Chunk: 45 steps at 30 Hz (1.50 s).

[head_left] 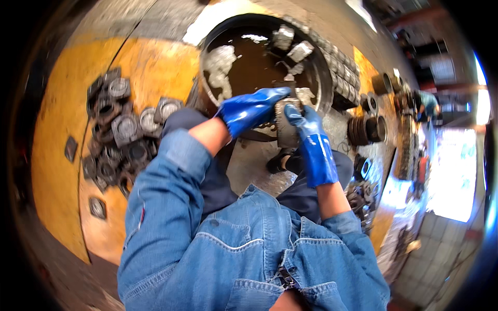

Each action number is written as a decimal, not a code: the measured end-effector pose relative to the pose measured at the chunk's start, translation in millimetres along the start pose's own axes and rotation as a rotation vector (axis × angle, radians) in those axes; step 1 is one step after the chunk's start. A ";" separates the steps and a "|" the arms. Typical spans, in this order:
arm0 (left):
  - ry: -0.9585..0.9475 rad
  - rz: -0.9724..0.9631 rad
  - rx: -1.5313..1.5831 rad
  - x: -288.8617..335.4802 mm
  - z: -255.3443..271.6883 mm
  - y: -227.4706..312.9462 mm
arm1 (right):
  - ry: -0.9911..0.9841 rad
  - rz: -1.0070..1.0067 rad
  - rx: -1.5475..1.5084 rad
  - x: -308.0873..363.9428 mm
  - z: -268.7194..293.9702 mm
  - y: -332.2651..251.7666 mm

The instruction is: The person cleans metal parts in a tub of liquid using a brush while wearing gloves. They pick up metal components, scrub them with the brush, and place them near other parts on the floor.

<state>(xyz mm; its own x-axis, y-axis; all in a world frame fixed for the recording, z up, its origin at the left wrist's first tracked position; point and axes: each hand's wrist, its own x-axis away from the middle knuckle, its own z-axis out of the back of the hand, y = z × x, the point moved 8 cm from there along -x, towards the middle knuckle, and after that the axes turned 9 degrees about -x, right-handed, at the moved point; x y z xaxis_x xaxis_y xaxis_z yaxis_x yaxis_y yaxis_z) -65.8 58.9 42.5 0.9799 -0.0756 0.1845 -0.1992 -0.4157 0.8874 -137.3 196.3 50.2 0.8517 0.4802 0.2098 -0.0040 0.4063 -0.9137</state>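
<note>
Blue rubber gloves cover both my hands. My right hand (pixel 313 136) is closed around the side of a grey ribbed metal part (pixel 286 123), held upright over the near rim of a round black tub (pixel 207 39). Across the part's far end lies my left hand (pixel 254 108), its fingers pressed together and blurred. A small dark block shows just beyond those fingertips; whether they grip it or only the part, I cannot make out. Murky brown liquid (pixel 246 65) fills the tub, with whitish foam (pixel 220 65) on its left side.
Inside the tub's far right side sit silvery metal blocks (pixel 300 52). Rows of stacked metal parts (pixel 342 75) stand along its right. A heap of dark ring-shaped castings (pixel 116 129) lies left on yellow-orange boards (pixel 57 109). More rings (pixel 368 129) stand right; a person (pixel 428 102) is farther off.
</note>
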 end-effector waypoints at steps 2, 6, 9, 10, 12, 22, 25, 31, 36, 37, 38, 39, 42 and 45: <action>0.044 0.065 0.042 -12.0 11.1 -21.9 | 0.015 0.023 -0.005 12.1 -6.2 -13.8; 0.172 0.184 0.179 -47.1 59.9 -64.6 | -0.018 -0.068 0.066 41.2 -3.3 -68.1; -0.042 -0.136 -0.036 -63.6 58.4 -49.7 | 0.038 0.230 -0.156 20.0 -3.0 -46.4; -0.052 0.013 0.055 -63.8 44.2 -60.7 | 0.083 0.266 -0.120 21.1 7.7 -36.2; 0.019 0.228 0.161 -45.6 22.0 -51.8 | 0.045 0.132 0.073 23.5 19.0 -33.5; 0.491 0.337 -0.011 5.8 80.5 -43.7 | -0.175 0.254 -0.299 13.0 16.7 -37.2; 0.539 0.343 -0.098 -4.8 71.3 -32.0 | -0.230 0.256 -0.418 13.7 33.4 -33.0; 0.533 0.262 -0.339 -52.9 12.8 20.9 | -0.214 0.284 -0.545 12.1 75.7 -28.1; 0.277 0.103 -0.540 -140.1 -134.7 66.5 | 0.168 0.315 -0.699 18.7 170.7 -13.1; 0.194 0.105 -0.531 -154.0 -167.2 64.3 | 0.266 0.323 -0.720 24.8 200.7 -5.7; 0.075 0.140 -0.484 -169.5 -203.8 54.0 | 0.356 0.325 -0.730 33.1 234.5 6.2; -0.055 0.180 -0.438 -185.6 -246.0 43.0 | 0.447 0.323 -0.726 45.3 276.2 18.5; -0.346 0.344 -0.365 -206.4 -385.9 -1.8 | 0.679 0.275 -0.580 121.4 403.2 54.9; -0.267 0.295 -0.615 -181.9 -429.2 12.0 | 1.218 0.150 -0.166 281.2 499.6 63.7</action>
<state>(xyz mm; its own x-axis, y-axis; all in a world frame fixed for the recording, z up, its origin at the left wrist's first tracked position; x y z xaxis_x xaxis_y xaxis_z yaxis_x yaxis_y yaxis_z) -250.5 456.6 200.9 0.8380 -0.3568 0.4129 -0.3475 0.2346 0.9079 -159.9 745.6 224.8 0.7813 -0.5581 -0.2794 -0.1525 0.2634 -0.9526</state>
